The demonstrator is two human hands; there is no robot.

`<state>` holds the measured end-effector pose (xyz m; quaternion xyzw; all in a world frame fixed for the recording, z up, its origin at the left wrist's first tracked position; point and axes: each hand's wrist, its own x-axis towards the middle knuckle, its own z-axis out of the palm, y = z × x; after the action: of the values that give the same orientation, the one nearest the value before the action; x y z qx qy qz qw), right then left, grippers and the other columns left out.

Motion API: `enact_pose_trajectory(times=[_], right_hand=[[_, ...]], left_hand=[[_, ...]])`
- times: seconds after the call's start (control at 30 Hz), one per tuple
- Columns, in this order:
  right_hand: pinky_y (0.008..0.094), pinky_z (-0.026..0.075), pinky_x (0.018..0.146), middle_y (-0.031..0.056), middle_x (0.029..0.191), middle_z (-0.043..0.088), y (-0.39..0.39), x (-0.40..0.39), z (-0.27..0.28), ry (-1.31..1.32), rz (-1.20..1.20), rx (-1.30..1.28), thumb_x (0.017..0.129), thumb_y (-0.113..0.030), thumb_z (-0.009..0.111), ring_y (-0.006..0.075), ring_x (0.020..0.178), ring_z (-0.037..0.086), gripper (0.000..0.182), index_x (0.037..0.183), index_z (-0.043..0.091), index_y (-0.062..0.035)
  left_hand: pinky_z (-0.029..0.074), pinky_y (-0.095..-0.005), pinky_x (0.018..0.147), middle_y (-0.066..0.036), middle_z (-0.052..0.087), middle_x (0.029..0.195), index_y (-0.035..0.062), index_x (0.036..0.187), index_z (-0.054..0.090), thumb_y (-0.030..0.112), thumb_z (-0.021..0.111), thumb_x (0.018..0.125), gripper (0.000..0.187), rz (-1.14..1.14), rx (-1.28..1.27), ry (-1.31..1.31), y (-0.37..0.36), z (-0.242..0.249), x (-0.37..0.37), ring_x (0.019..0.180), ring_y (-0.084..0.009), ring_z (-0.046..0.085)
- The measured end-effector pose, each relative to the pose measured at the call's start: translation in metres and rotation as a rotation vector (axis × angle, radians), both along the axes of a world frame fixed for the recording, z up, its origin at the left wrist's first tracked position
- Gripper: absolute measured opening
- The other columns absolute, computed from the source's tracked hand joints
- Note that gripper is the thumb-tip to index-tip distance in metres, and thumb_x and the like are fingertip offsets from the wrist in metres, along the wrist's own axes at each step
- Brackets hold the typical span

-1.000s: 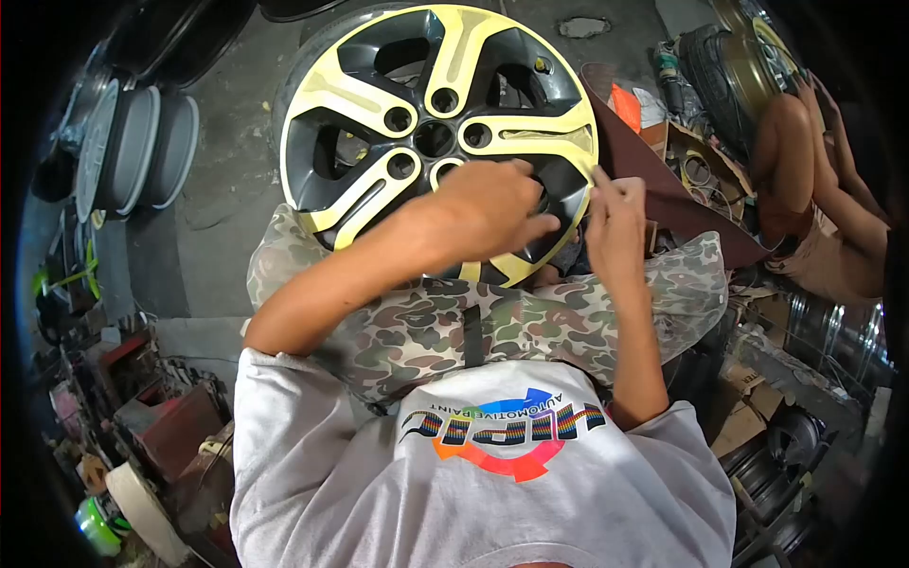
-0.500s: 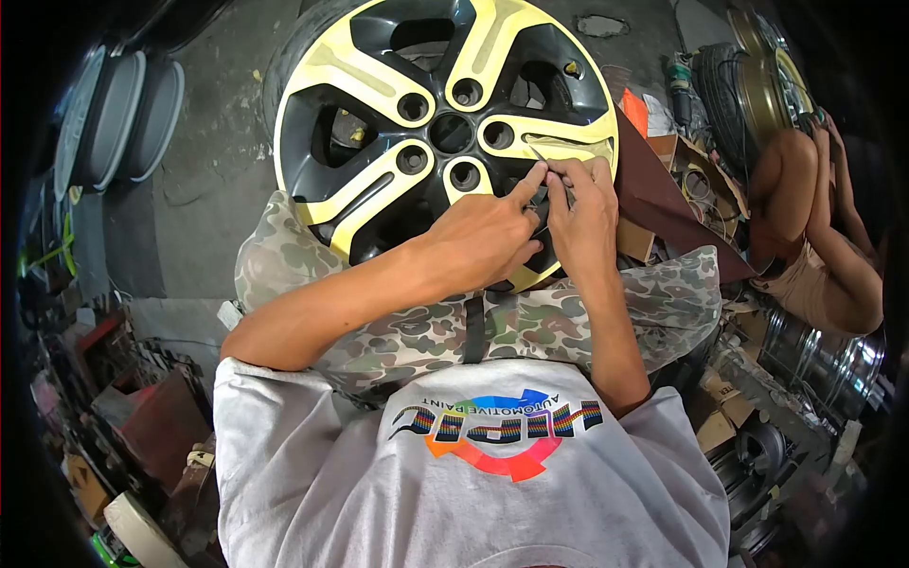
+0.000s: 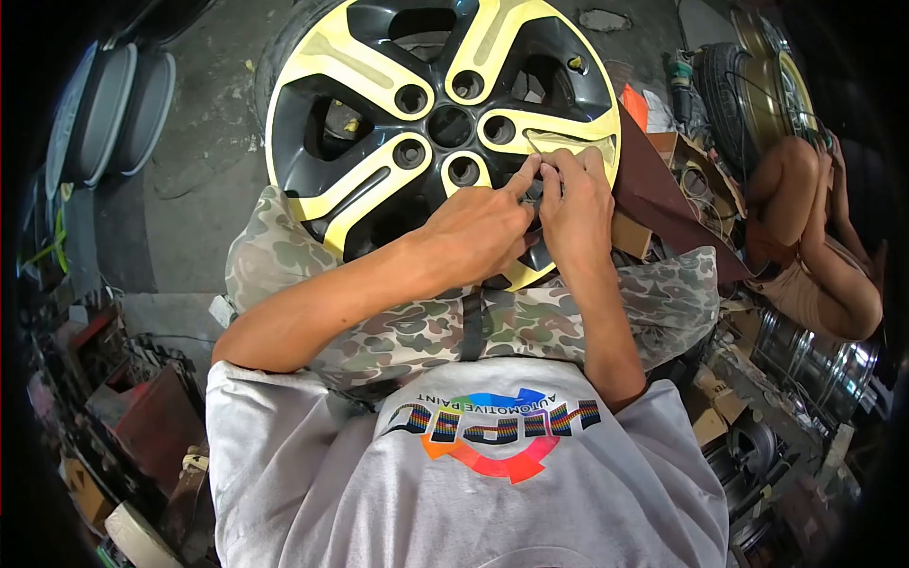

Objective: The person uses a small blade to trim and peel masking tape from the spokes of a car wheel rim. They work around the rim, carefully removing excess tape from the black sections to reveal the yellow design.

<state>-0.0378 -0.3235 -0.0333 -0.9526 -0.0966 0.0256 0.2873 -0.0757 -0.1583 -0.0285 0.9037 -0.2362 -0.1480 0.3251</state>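
1. Masking tape point(image 3: 568, 144) covers the spoke faces of an alloy wheel point(image 3: 379, 104) that leans against the person's camouflage-clad knees point(image 3: 426, 327), its face tilted up toward the head camera, which likely keeps the spokes within easy reach.
2. The left hand point(image 3: 483, 222) and right hand point(image 3: 576, 204) meet at the spoke on the wheel's right side, touching each other.
3. Fingers of both hands are pinched nearly closed on a loose edge of the tape beside the hub; a thin blade may be there, but I cannot tell.
4. Another person's legs point(image 3: 805, 218) sit well apart at the right, near other rims point(image 3: 757, 85).
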Motion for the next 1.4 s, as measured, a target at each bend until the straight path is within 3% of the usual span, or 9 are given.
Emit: enact_pose_trajectory(times=[1.0,1.4], right_hand=[[0.0535,0.055,0.075,0.021,0.109,0.057,-0.014,0.004,-0.007,-0.093,0.124,-0.022,0.104,-0.009,0.061,0.0448,0.088,0.07,0.014,0.107,0.068,0.0025],[0.0548,0.052,0.077,0.0213,0.104,0.058,-0.012,0.004,-0.003,-0.059,0.051,-0.005,0.103,-0.009,0.062,0.0467,0.09,0.066,0.011,0.105,0.069,-0.0003]], left_hand=[[0.061,-0.0508,0.07,-0.039,0.045,0.156,-0.0084,0.095,0.071,0.014,0.078,0.086,0.025,-0.02,-0.013,-0.063,-0.01,-0.011,0.001,0.071,-0.0452,0.072],[0.062,-0.0508,0.07,-0.039,0.045,0.156,-0.0092,0.095,0.071,0.014,0.077,0.087,0.025,-0.022,0.016,-0.066,-0.014,-0.014,0.003,0.072,-0.0452,0.073]])
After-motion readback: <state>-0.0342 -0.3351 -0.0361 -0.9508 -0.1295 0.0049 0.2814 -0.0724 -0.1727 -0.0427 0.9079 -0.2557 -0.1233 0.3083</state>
